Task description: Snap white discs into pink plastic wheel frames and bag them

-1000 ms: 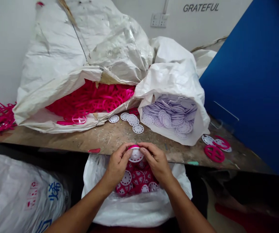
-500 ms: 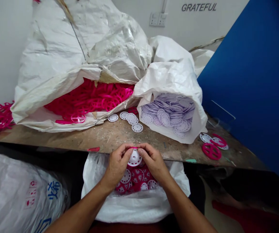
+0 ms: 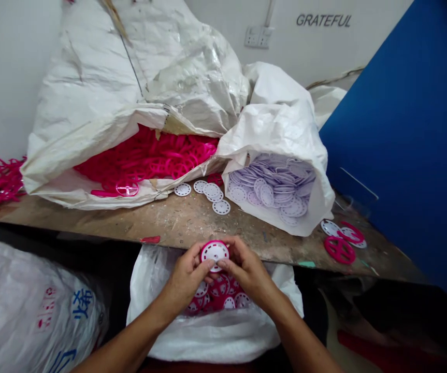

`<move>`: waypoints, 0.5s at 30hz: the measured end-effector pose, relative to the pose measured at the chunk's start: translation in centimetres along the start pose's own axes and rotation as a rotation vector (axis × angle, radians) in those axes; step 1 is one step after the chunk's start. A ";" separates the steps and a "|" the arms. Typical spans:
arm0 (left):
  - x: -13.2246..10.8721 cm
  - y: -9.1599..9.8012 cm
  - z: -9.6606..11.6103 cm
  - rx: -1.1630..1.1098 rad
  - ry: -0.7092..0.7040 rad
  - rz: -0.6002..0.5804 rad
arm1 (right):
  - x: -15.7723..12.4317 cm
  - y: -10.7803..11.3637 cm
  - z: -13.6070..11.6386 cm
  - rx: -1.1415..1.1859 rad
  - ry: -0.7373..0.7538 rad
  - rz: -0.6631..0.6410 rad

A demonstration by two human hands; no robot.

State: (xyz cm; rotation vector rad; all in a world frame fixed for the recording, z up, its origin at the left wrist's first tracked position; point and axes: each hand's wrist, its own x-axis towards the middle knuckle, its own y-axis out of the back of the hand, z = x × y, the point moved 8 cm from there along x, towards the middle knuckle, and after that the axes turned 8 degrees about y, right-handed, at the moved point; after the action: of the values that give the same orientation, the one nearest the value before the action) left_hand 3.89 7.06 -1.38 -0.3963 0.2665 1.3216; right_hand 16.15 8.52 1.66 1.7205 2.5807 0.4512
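Between my two hands is a white slotted disc [image 3: 215, 252] seated in a pink ring, its white face turned towards me. My left hand [image 3: 190, 270] grips its left edge, thumb on the face and fingers behind. From the right, my right hand [image 3: 242, 263] grips the same disc, its thumb near the lower middle. Just below the hands, an open white sack [image 3: 207, 336] holds many joined pink-and-white discs [image 3: 220, 286]. The back of the held disc is hidden.
On the worktable [image 3: 161, 223] a large sack [image 3: 91, 93] spills pink rings [image 3: 149, 160]. Beside it a smaller sack [image 3: 277, 124] holds white discs [image 3: 281, 181]. Loose white discs [image 3: 213, 192] and pink wheels [image 3: 340, 249] lie on the table. A blue panel [image 3: 405, 140] stands at right.
The disc has tilted up so that its face and pink rim now show in full. Both thumbs have shifted to its lower part. The view has moved slightly.
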 end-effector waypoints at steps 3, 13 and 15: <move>-1.1 0.7 -0.1 0.108 -0.006 -0.081 | 1.3 -0.1 -0.3 -0.171 0.026 -0.133; -0.7 21.8 14.0 0.842 -0.418 0.982 | 11.3 3.8 4.9 -1.008 0.249 0.164; 1.3 26.3 16.1 0.826 -0.388 1.107 | 11.3 3.6 5.8 -1.073 0.244 0.160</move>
State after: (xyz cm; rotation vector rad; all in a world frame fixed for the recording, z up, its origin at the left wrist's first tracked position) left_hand -21.97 20.18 9.23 0.8302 0.7198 2.1450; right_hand 15.91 21.37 -1.27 1.4444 1.6557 1.7141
